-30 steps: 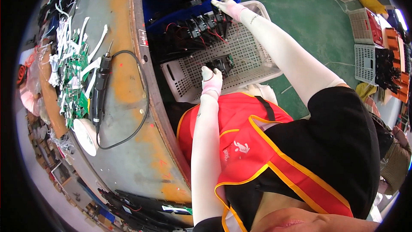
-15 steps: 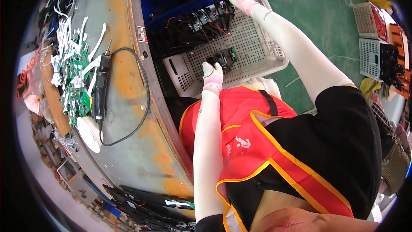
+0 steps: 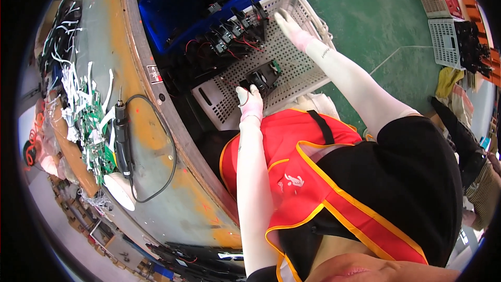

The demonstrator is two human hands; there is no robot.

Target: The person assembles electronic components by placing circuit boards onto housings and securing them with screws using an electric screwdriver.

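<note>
My left hand (image 3: pixel 250 105), in a white glove with a pink cuff, is closed on the near end of a black plastic housing (image 3: pixel 264 77). A small green circuit board shows at the housing's far end. It is over the white perforated basket (image 3: pixel 292 86). My right hand (image 3: pixel 290 27), gloved alike, is over the basket's right part with its fingers stretched out and nothing in them. Left of it, a row of similar black housings (image 3: pixel 229 34) with silvery parts and red wires stands in the basket.
A blue bin (image 3: pixel 156 31) with more black parts adjoins the basket's far side. On the metal workbench (image 3: pixel 156 151) at left lie a corded electric screwdriver (image 3: pixel 122 138), green circuit boards with white cables (image 3: pixel 91 125) and a white disc (image 3: pixel 119 190). Crates (image 3: pixel 443 42) stand at far right.
My right hand has come back from the blue bin's edge and the end of the row toward me. My left hand keeps the housing low over the basket. The whole view has shifted.
</note>
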